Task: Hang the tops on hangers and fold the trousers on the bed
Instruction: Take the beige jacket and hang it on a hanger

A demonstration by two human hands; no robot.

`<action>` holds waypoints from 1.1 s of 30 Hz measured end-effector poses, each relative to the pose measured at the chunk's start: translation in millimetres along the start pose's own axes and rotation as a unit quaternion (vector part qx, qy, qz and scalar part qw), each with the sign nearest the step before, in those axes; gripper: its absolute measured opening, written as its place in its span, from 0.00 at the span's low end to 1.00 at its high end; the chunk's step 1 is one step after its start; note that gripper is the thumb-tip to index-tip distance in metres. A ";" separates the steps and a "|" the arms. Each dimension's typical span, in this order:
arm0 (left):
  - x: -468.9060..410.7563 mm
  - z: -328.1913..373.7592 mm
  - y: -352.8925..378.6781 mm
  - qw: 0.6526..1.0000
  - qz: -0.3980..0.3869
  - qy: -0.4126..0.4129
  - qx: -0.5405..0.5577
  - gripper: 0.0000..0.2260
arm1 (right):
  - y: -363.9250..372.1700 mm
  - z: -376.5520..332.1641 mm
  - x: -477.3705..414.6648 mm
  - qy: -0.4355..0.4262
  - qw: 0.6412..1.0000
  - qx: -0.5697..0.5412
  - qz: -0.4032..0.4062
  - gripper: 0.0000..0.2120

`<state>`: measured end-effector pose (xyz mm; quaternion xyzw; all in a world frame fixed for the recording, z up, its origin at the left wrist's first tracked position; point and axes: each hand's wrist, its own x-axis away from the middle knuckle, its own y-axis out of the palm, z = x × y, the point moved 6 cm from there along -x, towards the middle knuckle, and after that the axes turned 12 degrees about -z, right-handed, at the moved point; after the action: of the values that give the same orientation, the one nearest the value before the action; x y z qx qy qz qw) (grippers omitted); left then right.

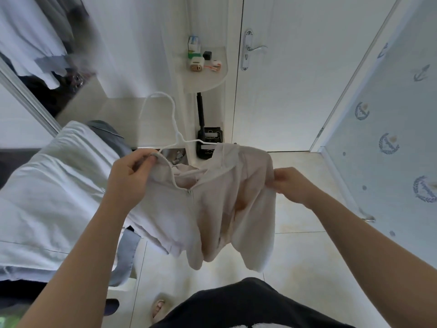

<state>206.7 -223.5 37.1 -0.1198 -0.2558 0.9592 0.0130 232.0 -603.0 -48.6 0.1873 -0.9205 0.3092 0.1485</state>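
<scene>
A pale beige zip-up top [220, 209] hangs in the air in front of me, over the floor. A white hanger [172, 129] is partly inside its neck, hook pointing up and away. My left hand [132, 176] pinches the top's left collar edge together with the hanger's arm. My right hand [290, 183] grips the top's right shoulder and pulls it outward. The zip is closed below the collar. On the bed [30, 233] to my left lie light blue-white garments [78, 185], with a blue-grey piece hanging off the edge.
A white door [295, 79] with a handle stands ahead. A rounded shelf [208, 76] carries small items, and a black device [209, 143] sits on the floor below it. Clothes hang at the upper left [35, 39]. A patterned panel [390, 138] runs along the right.
</scene>
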 end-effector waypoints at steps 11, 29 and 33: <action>-4.6 -3.0 11.7 0.996 -0.024 0.004 -0.090 0.08 | -65.0 -41.5 -9.0 -0.008 0.965 0.027 0.262 0.10; -0.8 32.1 17.6 0.996 0.011 0.059 0.061 0.14 | 39.4 -112.9 9.4 -0.154 0.979 0.133 -0.031 0.14; -2.5 35.8 21.4 0.991 -0.097 0.060 0.069 0.13 | 26.5 -114.6 15.8 -0.176 0.984 0.021 0.017 0.10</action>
<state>201.4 -259.8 57.2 -0.1503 -0.1985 0.9598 0.1299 224.5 -515.9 31.6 0.2259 -0.9286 0.2932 -0.0251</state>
